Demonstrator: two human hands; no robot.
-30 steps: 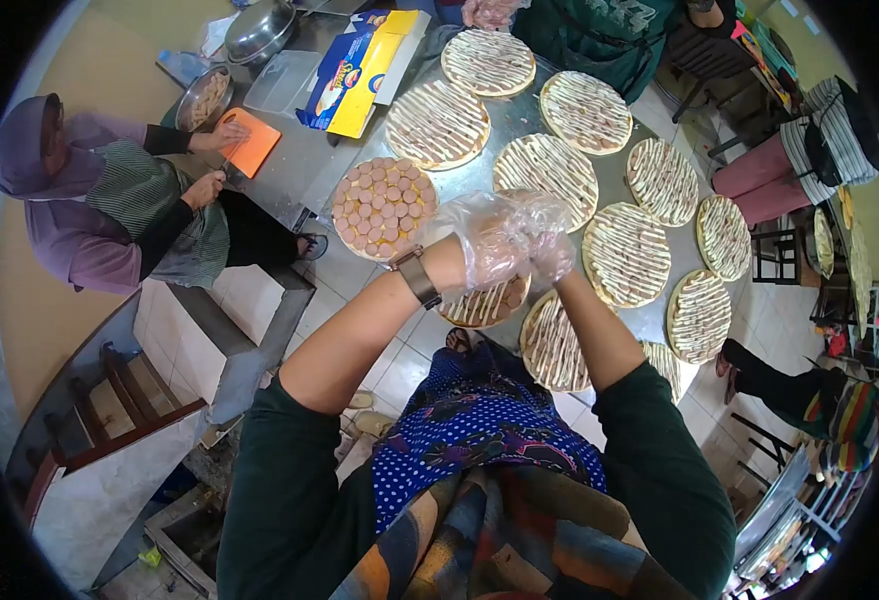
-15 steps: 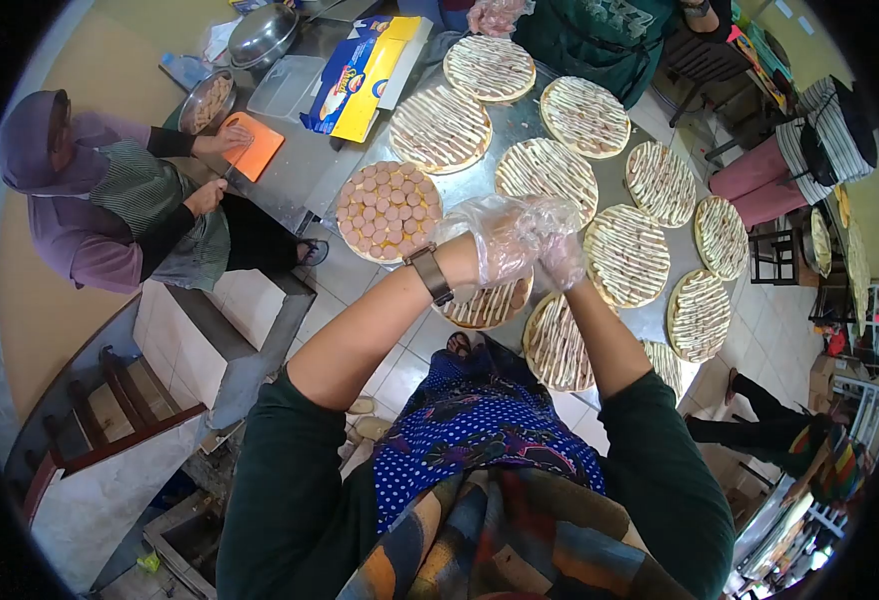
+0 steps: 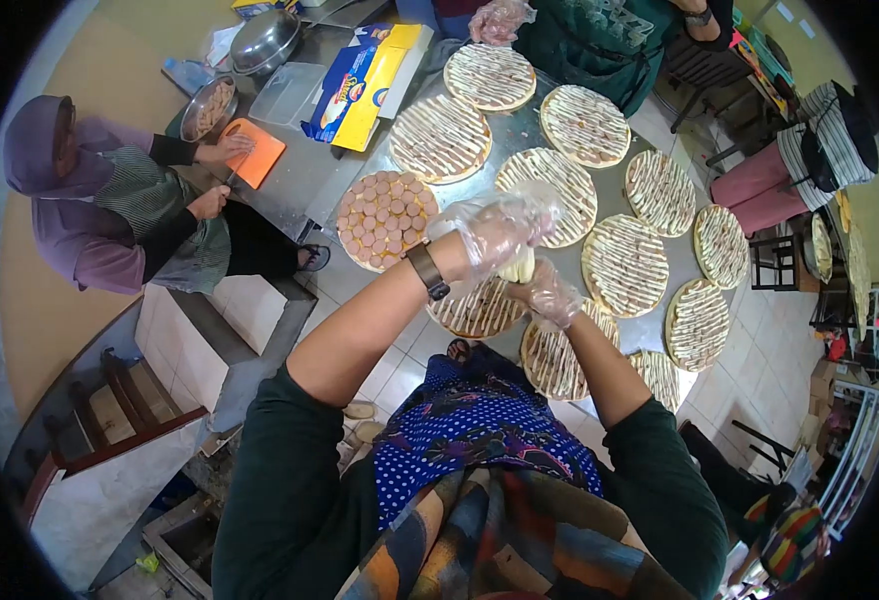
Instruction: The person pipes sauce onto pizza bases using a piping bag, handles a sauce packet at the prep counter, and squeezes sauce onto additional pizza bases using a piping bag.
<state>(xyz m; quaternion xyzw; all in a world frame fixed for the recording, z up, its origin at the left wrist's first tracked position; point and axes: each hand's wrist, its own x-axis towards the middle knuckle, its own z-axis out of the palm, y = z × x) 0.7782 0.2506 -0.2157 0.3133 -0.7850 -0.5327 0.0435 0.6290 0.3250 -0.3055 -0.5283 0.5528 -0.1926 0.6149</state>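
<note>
Both my hands wear clear plastic gloves and are closed round a piping bag (image 3: 518, 268) with pale cream sauce in it. My left hand (image 3: 505, 228) grips its upper part; my right hand (image 3: 550, 296) holds it lower down. Beneath them lies a round pizza (image 3: 477, 308) striped with sauce, partly hidden by my left forearm. To the left is a pizza topped with sausage slices (image 3: 385, 215), with no stripes on it. Several more striped pizzas (image 3: 625, 265) cover the metal table.
At the left, a person (image 3: 110, 210) works with a knife at an orange cutting board (image 3: 257, 155) beside a bowl of sausage slices (image 3: 209, 110). A yellow-blue box (image 3: 370, 85) stands on the table. Across it is a person's gloved hand (image 3: 501, 22).
My hands have moved apart, the right one down and toward me, so the cream-coloured bag shows between them. At the right, a walking person has come nearer the lower edge.
</note>
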